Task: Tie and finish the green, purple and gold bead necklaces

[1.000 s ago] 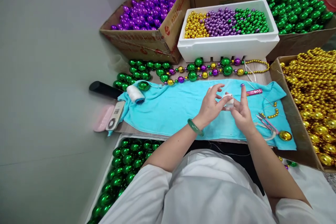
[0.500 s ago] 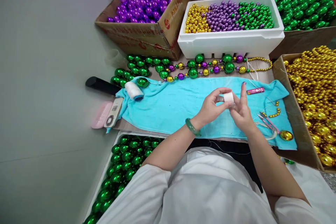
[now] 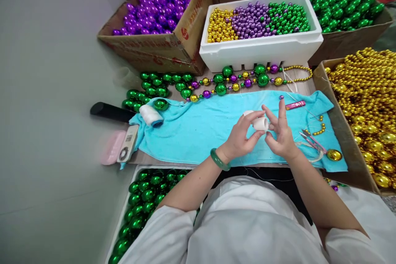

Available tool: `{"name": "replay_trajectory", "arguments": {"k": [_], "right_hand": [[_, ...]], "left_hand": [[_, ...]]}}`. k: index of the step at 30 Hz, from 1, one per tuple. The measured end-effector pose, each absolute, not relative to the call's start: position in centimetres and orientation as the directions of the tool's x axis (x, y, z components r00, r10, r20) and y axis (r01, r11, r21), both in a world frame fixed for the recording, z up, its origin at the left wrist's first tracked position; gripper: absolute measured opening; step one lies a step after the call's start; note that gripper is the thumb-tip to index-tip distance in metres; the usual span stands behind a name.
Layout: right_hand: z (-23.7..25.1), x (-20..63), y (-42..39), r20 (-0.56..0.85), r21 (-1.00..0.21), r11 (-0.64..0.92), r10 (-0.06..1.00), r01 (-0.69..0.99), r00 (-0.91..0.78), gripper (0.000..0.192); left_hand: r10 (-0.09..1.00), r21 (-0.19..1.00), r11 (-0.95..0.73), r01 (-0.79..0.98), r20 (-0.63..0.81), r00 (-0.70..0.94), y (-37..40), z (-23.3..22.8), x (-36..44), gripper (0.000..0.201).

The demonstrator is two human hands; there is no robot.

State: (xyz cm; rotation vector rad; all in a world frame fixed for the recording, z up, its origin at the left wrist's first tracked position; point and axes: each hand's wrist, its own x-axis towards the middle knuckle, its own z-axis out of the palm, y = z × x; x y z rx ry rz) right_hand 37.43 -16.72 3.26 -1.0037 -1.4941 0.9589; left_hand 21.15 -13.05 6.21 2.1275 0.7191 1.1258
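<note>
My left hand (image 3: 243, 134), with a green bangle (image 3: 220, 160) at its wrist, is closed around a small white spool (image 3: 260, 124), whose open end faces right. Just right of it, my right hand (image 3: 281, 137) has its fingers spread, thumb and fingertips close to the spool's end; whether they touch a thread is too small to tell. Both hands are above a turquoise towel (image 3: 192, 132). A small purple bead (image 3: 281, 97) shows just beyond a raised right fingertip. Right of that hand lie pink-handled snips (image 3: 313, 141), short gold bead pieces (image 3: 319, 131) and a large gold bead (image 3: 334, 155).
A bead garland (image 3: 232, 82) lies behind the towel. A white thread cone (image 3: 151, 115) stands left, near green beads (image 3: 151, 86). A foam box (image 3: 260, 49) and cardboard boxes (image 3: 185, 35) of beads line the back; a box of gold beads (image 3: 368, 119) stands right.
The spool has turned in my left hand, so its end now faces right. My right fingers have spread and moved slightly off it. The view has shifted a little.
</note>
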Motion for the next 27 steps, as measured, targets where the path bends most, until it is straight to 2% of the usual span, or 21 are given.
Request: {"name": "replay_trajectory", "arguments": {"k": [4, 9, 14, 16, 22, 27], "right_hand": [[3.5, 37.3, -16.7, 0.336, -0.936, 0.342, 0.938, 0.087, -0.082, 0.101], [3.4, 37.9, -16.4, 0.303, -0.949, 0.305, 0.952, 0.072, -0.045, 0.099], [3.1, 38.0, -16.2, 0.243, -0.964, 0.248, 0.968, -0.094, 0.067, 0.078], [3.0, 37.9, -16.1, 0.222, -0.965, 0.237, 0.967, -0.117, 0.125, 0.077], [3.0, 38.2, -15.5, 0.292, -0.938, 0.313, 0.945, -0.149, 0.145, 0.078], [3.3, 38.2, -15.7, 0.302, -0.932, 0.315, 0.949, -0.181, 0.094, 0.081]], "left_hand": [[0.679, 0.749, -0.652, 0.117, 0.508, 0.530, -12.3, 6.7, 21.2, 0.053], [0.584, 0.689, -0.718, 0.095, 0.522, 0.622, -12.8, 6.5, 21.2, 0.053], [0.476, 0.605, -0.793, 0.069, 0.545, 0.690, -13.3, 5.8, 21.5, 0.062], [0.452, 0.582, -0.811, 0.063, 0.555, 0.699, -13.3, 5.8, 21.7, 0.063], [0.517, 0.608, -0.791, 0.068, 0.606, 0.605, -13.3, 6.1, 22.0, 0.054], [0.571, 0.653, -0.756, 0.049, 0.620, 0.538, -13.1, 6.7, 22.4, 0.060]]}}
